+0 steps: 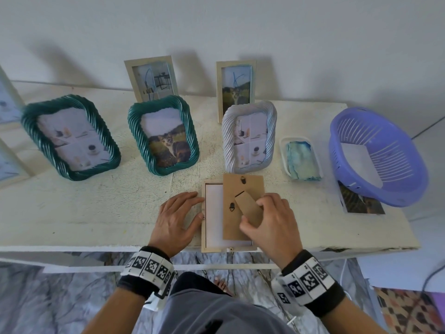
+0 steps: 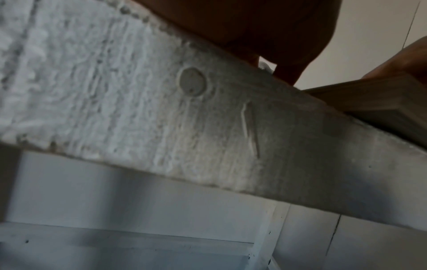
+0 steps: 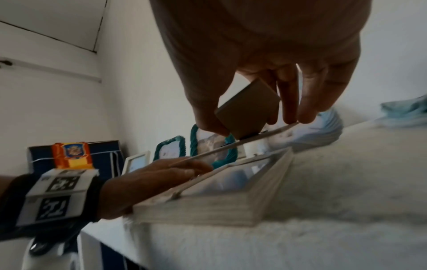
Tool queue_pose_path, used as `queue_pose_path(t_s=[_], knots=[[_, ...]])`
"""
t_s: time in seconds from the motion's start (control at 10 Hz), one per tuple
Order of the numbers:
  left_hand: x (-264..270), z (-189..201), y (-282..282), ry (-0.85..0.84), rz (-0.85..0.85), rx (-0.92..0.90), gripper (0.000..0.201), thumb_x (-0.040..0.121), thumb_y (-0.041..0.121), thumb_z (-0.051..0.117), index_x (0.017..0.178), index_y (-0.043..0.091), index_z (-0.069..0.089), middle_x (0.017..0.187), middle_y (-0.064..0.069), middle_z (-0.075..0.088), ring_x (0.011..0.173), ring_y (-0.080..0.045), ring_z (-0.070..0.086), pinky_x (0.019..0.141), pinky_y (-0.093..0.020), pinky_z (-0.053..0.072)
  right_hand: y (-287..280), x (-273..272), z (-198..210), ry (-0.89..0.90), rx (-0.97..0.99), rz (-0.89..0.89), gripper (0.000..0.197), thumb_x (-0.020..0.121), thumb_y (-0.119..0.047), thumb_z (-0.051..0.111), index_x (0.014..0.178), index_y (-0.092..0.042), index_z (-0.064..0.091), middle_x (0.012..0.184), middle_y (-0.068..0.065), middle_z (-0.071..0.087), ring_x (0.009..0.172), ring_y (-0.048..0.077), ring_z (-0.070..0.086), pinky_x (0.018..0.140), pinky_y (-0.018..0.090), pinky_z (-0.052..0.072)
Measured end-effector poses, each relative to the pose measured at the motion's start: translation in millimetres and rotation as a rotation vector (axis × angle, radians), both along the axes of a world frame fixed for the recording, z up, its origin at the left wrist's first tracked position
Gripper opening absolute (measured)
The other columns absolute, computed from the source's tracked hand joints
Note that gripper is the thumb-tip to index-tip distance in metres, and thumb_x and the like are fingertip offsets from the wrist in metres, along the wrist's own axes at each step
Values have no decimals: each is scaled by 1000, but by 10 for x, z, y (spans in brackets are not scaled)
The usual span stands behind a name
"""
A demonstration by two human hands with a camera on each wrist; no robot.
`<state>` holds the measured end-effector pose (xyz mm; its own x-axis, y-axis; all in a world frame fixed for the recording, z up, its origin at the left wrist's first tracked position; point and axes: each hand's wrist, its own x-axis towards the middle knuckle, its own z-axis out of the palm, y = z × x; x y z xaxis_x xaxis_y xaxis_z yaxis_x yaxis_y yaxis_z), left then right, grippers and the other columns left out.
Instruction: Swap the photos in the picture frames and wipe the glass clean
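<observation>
Our right hand [image 1: 269, 220] pinches the backing board [image 1: 237, 208] by its stand, lifted for access; our left hand [image 1: 177, 220] lies flat, seemingly steadying the wooden frame [image 1: 204, 247] beside it.

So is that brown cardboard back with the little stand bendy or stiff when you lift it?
Probably stiff: the right hand pinches the stand flap, and the brown cardboard back rises as one straight, unsagging sheet in the right wrist view. Likely light, since one pinch tilts it. The left hand steadies the pale wooden frame.
</observation>
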<state>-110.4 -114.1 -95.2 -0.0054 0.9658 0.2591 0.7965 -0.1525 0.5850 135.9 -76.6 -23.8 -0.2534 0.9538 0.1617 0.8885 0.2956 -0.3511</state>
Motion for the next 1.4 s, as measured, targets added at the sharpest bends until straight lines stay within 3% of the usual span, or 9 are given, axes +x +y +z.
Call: queue_pose_path(t_s=[0.2,0.4,0.5,0.6,0.7,0.8,0.9,1.1,1.4], knots=[[-2,-2,1,-3,-3,-2,39,93,46,50,125,28,63,134,10,58,127,-14,50,103,-42,41,116,572,46,-88,-101,-117,39,73,-47,69,95,-19,56,103,-3,57,85,16,45,70,32,37],[6,1,2,-8,-1,-6,40,92,46,50,125,28,63,135,10,58,127,-15,50,103,-42,41,99,803,-107,-204,-256,-96,42,77,-51,67,104,-20,59,113,-4,53,94,18,48,76,33,39],[10,2,-8,-8,5,-9,39,92,45,50,125,28,64,134,10,58,127,-14,49,103,-44,41,90,779,-124,-266,-232,-83,51,77,-57,62,110,-19,61,117,-1,51,98,21,50,80,36,43],[19,12,-5,-14,15,-16,39,92,45,50,124,28,64,134,9,58,127,-15,50,102,-45,42,88,640,-41,-223,-152,-55,61,76,-64,49,120,-22,58,121,1,50,103,24,50,82,38,43],[22,12,-6,-14,18,-9,38,91,44,51,123,28,64,133,10,59,126,-14,50,102,-43,42,69,378,10,-80,-220,77,73,79,-67,44,139,-27,42,141,6,43,124,28,43,96,45,44],[26,17,-7,-14,22,-10,37,91,44,51,123,29,64,133,10,59,127,-14,50,103,-42,42,62,62,22,-154,-364,214,93,75,-80,44,151,-46,2,161,8,13,146,32,15,115,53,26],[30,18,-8,-11,18,-9,37,92,43,51,123,29,63,133,10,59,127,-13,50,103,-41,41,48,-196,-24,-235,-417,292,109,68,-87,49,142,-55,-24,162,13,-13,149,37,-6,118,51,5],[17,11,-2,-17,18,-9,38,92,43,52,124,28,63,134,10,59,128,-13,50,103,-41,41,92,-312,-139,-323,-412,306,114,63,-94,40,143,-50,-28,157,24,-22,147,41,-13,119,53,-1],[19,21,1,-15,18,-20,38,91,45,51,123,28,64,133,11,58,128,-13,50,104,-36,39,191,-372,-188,-368,-417,296,134,53,-98,45,148,-36,-27,157,26,-20,146,45,-11,119,55,-1]])
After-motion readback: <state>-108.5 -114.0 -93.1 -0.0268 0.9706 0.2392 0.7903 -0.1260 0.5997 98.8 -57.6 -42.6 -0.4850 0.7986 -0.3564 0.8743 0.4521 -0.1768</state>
